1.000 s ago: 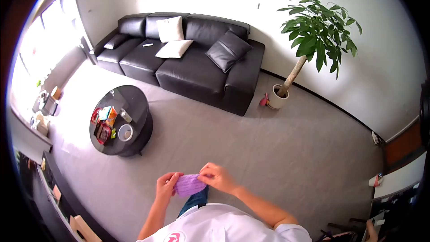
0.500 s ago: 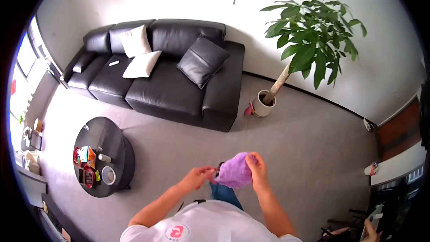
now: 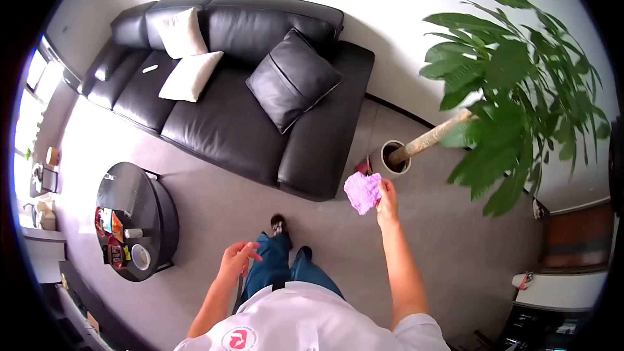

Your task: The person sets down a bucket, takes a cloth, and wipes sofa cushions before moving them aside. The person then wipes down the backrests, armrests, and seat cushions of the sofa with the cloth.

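Note:
A fluffy purple cloth [image 3: 362,192] is pinched in my right hand [image 3: 387,205], which reaches forward with the arm stretched out. The cloth hangs bunched to the left of the fingers and partly overlaps a pinkish-red object [image 3: 364,166] beside the plant pot [image 3: 394,161]. From this angle I cannot tell whether cloth and object touch. Low in front of my body, my left hand [image 3: 238,261] holds nothing, its fingers loosely bent and apart, above my blue trousers [image 3: 270,263].
A black leather sofa [image 3: 221,127] with white and black cushions stands ahead. The leafy plant [image 3: 513,91] leans over on the right. A round black table [image 3: 153,201] carrying snack packets and a white container stands at left. A white cabinet [image 3: 565,290] is at lower right.
My left hand has let go of the cloth and drawn back to the left. My right hand has carried the cloth forward and up toward the plant pot. The sofa and plant appear nearer.

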`<state>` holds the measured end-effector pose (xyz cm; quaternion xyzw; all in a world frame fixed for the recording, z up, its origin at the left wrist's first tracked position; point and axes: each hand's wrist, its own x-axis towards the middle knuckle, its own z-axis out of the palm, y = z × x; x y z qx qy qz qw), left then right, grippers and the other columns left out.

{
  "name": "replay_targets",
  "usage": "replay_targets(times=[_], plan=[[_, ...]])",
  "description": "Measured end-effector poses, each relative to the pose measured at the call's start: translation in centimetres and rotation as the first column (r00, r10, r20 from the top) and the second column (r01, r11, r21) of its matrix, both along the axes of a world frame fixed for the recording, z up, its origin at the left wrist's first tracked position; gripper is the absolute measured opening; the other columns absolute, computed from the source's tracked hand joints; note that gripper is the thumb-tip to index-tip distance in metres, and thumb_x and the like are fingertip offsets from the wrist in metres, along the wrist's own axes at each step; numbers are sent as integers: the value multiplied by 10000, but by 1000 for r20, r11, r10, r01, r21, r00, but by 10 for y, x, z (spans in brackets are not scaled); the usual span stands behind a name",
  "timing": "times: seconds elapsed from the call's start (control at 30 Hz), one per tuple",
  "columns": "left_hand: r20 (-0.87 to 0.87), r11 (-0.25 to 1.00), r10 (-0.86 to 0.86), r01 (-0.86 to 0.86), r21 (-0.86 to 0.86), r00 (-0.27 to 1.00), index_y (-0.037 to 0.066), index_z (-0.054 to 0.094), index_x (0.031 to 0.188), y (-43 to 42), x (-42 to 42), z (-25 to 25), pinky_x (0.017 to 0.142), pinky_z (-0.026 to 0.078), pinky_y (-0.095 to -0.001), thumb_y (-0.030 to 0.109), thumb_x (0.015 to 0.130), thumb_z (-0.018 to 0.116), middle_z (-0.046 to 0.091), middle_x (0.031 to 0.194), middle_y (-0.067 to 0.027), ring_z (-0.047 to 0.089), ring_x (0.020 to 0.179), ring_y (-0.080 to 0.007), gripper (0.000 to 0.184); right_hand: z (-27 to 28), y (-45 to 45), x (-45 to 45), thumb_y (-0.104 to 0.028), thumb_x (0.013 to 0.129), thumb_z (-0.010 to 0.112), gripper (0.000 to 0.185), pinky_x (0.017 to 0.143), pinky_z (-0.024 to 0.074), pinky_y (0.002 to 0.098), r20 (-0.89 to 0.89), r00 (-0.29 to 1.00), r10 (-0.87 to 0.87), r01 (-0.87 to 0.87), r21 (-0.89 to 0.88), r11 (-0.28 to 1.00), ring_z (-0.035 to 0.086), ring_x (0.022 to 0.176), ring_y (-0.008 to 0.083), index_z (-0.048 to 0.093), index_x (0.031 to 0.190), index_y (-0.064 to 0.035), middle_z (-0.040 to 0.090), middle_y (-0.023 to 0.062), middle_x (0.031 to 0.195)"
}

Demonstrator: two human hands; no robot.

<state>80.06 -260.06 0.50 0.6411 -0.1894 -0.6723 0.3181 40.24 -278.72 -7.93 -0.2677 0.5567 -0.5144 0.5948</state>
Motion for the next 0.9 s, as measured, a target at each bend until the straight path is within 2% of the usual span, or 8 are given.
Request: replay_targets(times=[0.17, 0.33, 0.43, 0.5, 0.57, 0.67, 0.8, 0.9], plan=[[-25, 997, -1, 3, 78, 1000, -17, 642, 1066, -103, 6, -74, 362, 345, -215, 293, 990, 532, 699, 792, -104, 392, 395, -48, 338, -49, -160, 3, -301, 943, 647, 224, 671, 442, 199, -79, 997, 12, -17, -70, 997, 557, 783, 39, 596, 1029, -101, 583, -55, 872], [-37, 995, 62, -59, 81, 997, -20, 643, 1043, -235, 19, -131, 361, 344, -210, 261, 985, 536, 701, 760, -73, 375, 405, -29, 307, -93, -286, 32, -242, 943, 654, 184, 692, 440, 209, -363, 929, 70, -171, -254, 952, 538, 777, 36, 630, 983, -64, 591, -56, 836], [43, 988, 97, -101, 116, 994, -11, 648, 1041, -303, 24, -166, 364, 334, -206, 267, 986, 535, 698, 753, -67, 376, 404, -30, 306, -166, -320, 46, -242, 860, 726, 192, 757, 489, 267, -768, 603, 216, -406, -63, 912, 632, 813, 127, 691, 938, -71, 676, 24, 792], [49, 982, 104, -110, 154, 993, 2, 653, 1036, -341, 22, -191, 365, 326, -207, 277, 988, 531, 690, 739, -52, 380, 405, -29, 305, -214, -331, 52, -229, 815, 753, 210, 845, 507, 330, -921, 285, 267, -618, 37, 786, 664, 931, 203, 715, 963, -84, 710, 68, 963], [114, 990, 36, -52, 133, 993, 17, 656, 1042, -378, 20, -223, 364, 318, -206, 284, 987, 533, 681, 724, -34, 389, 408, -32, 299, -266, -335, 52, -244, 813, 744, 225, 883, 503, 377, -950, 230, 212, -475, 81, 876, 653, 984, 261, 714, 985, -102, 701, 81, 1006], [226, 989, -7, -28, 149, 974, 46, 665, 1050, -455, 10, -262, 382, 324, -208, 256, 980, 550, 679, 745, -13, 411, 423, -43, 250, -335, -361, 56, -270, 851, 703, 438, 990, 435, 487, -997, 78, -15, -425, -47, 904, 513, 1186, 431, 584, 1255, -148, 552, 171, 1305], [475, 996, -1, 45, -81, 880, 81, 668, 1123, -559, -17, -334, 540, 422, -246, 190, 930, 617, 685, 930, -26, 589, 693, -93, 228, -401, -401, 78, -467, 949, 516, 667, 1088, 283, 585, -967, -103, 235, -214, 252, 944, 290, 1368, 490, 301, 1513, -184, 259, 209, 1538], [756, 939, -5, 263, -222, 655, 127, 660, 1186, -685, -60, -333, 627, 481, -277, 152, 867, 669, 641, 1125, -46, 635, 885, -152, 319, -419, -431, 72, -454, 964, 478, 636, 1133, 210, 585, -957, -104, 272, -174, 287, 942, 190, 1421, 473, 328, 1500, -145, 219, 213, 1554]])
